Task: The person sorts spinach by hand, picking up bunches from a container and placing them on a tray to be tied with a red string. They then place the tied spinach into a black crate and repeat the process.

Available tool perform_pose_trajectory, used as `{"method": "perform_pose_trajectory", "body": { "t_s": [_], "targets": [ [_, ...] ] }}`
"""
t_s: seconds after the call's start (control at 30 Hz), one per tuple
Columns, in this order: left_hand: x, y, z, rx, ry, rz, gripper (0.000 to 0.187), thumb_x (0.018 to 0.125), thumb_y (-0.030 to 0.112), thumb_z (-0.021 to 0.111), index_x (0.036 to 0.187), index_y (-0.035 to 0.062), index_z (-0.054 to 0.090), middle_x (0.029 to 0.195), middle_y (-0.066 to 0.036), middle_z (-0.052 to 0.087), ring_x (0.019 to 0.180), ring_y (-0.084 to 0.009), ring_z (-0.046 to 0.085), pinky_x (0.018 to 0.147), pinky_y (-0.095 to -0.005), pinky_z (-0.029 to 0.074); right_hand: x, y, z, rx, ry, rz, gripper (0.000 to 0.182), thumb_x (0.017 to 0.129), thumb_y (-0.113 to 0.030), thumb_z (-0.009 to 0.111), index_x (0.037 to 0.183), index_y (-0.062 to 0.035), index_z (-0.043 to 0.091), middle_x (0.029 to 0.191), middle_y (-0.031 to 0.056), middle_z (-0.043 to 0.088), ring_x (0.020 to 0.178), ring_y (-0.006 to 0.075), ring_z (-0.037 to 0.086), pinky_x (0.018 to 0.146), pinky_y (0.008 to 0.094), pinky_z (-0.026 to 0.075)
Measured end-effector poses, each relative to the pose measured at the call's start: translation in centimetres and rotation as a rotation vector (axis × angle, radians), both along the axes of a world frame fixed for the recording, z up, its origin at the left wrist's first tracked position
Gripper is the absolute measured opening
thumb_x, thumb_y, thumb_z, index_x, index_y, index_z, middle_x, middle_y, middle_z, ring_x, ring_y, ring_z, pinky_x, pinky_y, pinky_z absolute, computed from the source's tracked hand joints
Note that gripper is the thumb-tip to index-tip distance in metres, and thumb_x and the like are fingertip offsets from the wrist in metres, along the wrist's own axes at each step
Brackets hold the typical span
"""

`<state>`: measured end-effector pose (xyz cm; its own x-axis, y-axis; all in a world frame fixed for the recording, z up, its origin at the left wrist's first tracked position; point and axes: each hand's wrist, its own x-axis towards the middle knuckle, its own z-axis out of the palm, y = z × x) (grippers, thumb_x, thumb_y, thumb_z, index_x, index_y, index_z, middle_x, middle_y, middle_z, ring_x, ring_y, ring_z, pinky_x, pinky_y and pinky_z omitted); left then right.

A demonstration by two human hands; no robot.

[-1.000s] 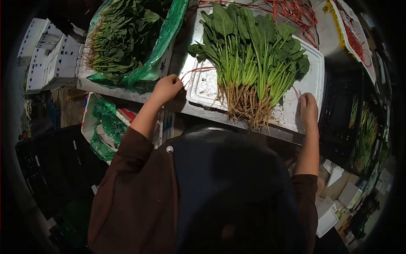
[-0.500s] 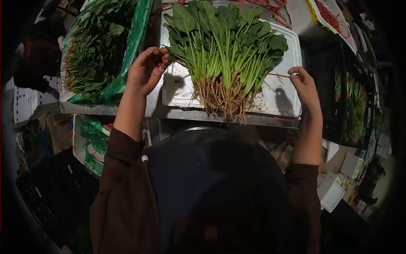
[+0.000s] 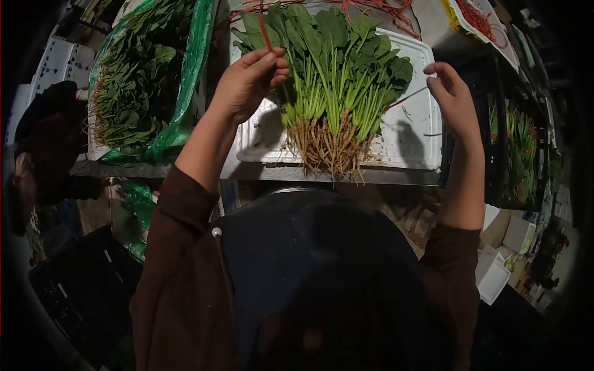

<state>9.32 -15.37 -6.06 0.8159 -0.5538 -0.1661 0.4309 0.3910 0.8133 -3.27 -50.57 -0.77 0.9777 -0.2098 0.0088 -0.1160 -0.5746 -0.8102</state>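
Observation:
A bunch of spinach (image 3: pixel 331 80) lies on a white foam lid (image 3: pixel 396 145), leaves away from me and brown roots toward me. At the bunch's upper left, my left hand (image 3: pixel 250 83) pinches a red tie (image 3: pixel 265 34) whose end sticks up past the fingers. My right hand (image 3: pixel 455 102), off to the right of the leaves, has thumb and finger closed on a thin dark-looking end of the tie. That strand runs taut down-left to the stems. Where it passes at the bunch is hidden.
More leafy greens (image 3: pixel 139 93) fill a box lined with green plastic (image 3: pixel 192 80) on the left. Loose red ties (image 3: pixel 396 15) lie behind the lid. A dark crate (image 3: pixel 495 154) stands at right. Another person (image 3: pixel 46 142) is at far left.
My left hand has moved right and up, with the red tie now standing above its fingers. My right hand has risen slightly, pulling its strand upward. The person at left has shifted closer.

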Motion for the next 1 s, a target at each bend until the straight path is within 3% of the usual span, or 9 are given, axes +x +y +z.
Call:
{"method": "perform_pose_trajectory", "body": {
  "t_s": [0.17,0.27,0.37,0.5,0.53,0.57,0.67,0.8,1.0],
  "targets": [
    [-1.7,-6.6,1.9,0.031,-0.020,-0.177,0.023,0.092,0.018,0.056,0.106,-0.0006,0.059,0.084,-0.002,0.062,0.074,-0.0083,0.057,0.066,-0.0197,0.047,4.1,11.0,5.2,-0.090,-0.006,0.356,0.019,0.090,-0.015,0.054,0.105,-0.0035,0.054,0.081,0.0020,0.057,0.070,0.0094,0.051,0.062,0.0255,0.040],
    [-1.5,-7.5,-0.5,0.114,-0.100,-0.211,0.018,0.089,0.017,0.057,0.097,0.0014,0.062,0.079,-0.003,0.062,0.069,-0.0095,0.057,0.064,-0.0233,0.046,6.5,13.4,5.5,-0.439,-0.137,0.454,0.020,0.086,-0.016,0.055,0.103,-0.0055,0.054,0.078,0.0115,0.062,0.069,0.0223,0.060,0.062,0.0333,0.045],
    [-2.3,-7.3,0.1,0.568,-0.532,-0.311,0.023,0.086,0.021,0.057,0.095,0.0008,0.062,0.082,-0.007,0.065,0.075,-0.0138,0.059,0.069,-0.0298,0.046,8.6,14.3,4.6,-0.601,-0.157,0.507,0.022,0.083,-0.017,0.057,0.103,-0.0076,0.055,0.080,0.0176,0.062,0.075,0.0330,0.062,0.067,0.0405,0.047],
    [-2.7,-7.6,0.3,0.520,-0.795,-0.102,0.023,0.089,0.021,0.055,0.093,0.0005,0.064,0.082,-0.007,0.065,0.075,-0.0133,0.058,0.069,-0.0285,0.046,9.6,15.4,4.2,-0.578,-0.166,0.515,0.024,0.083,-0.018,0.057,0.103,-0.0069,0.056,0.082,0.0157,0.063,0.078,0.0336,0.062,0.069,0.0424,0.048],
    [-2.0,-7.7,0.0,0.458,-0.522,-0.149,0.025,0.091,0.021,0.054,0.094,-0.0008,0.064,0.082,-0.005,0.064,0.073,-0.0133,0.057,0.068,-0.0285,0.045,9.9,15.3,4.2,-0.417,-0.310,0.451,0.023,0.083,-0.019,0.058,0.103,-0.0066,0.056,0.081,0.0155,0.063,0.078,0.0333,0.062,0.069,0.0423,0.048],
    [-1.5,-7.8,-0.2,0.390,-0.248,-0.190,0.026,0.092,0.021,0.052,0.095,-0.0020,0.064,0.081,-0.004,0.064,0.070,-0.0132,0.057,0.066,-0.0285,0.045,10.4,14.4,4.9,-0.695,-0.770,0.268,0.022,0.085,-0.022,0.059,0.101,-0.0075,0.057,0.080,0.0144,0.062,0.076,0.0313,0.062,0.066,0.0408,0.048],
    [-0.8,-7.4,0.3,0.263,-0.035,-0.231,0.028,0.094,0.020,0.051,0.096,-0.0050,0.063,0.076,-0.002,0.061,0.066,-0.0101,0.054,0.063,-0.0247,0.044,7.5,12.7,6.5,-0.590,-0.821,0.232,0.020,0.084,-0.024,0.058,0.096,-0.0074,0.056,0.080,0.0152,0.062,0.076,0.0333,0.062,0.064,0.0456,0.048],
    [-0.6,-7.4,0.5,0.259,-0.037,-0.257,0.027,0.094,0.019,0.050,0.097,-0.0044,0.063,0.074,-0.001,0.060,0.065,-0.0075,0.053,0.061,-0.0205,0.043,1.6,12.6,1.3,-0.800,0.074,0.453,0.016,0.084,-0.021,0.055,0.096,-0.0107,0.052,0.081,0.0105,0.061,0.077,0.0309,0.062,0.059,0.0439,0.049],
    [-0.1,-7.6,-0.5,0.253,-0.017,-0.332,0.027,0.094,0.023,0.052,0.101,-0.0014,0.063,0.075,0.003,0.059,0.066,-0.0053,0.052,0.061,-0.0188,0.041,-0.5,11.2,-1.8,-0.606,-0.059,0.360,0.029,0.080,-0.018,0.061,0.107,-0.0159,0.051,0.091,0.0089,0.056,0.081,0.0311,0.059,0.063,0.0429,0.048]
  ]
}}
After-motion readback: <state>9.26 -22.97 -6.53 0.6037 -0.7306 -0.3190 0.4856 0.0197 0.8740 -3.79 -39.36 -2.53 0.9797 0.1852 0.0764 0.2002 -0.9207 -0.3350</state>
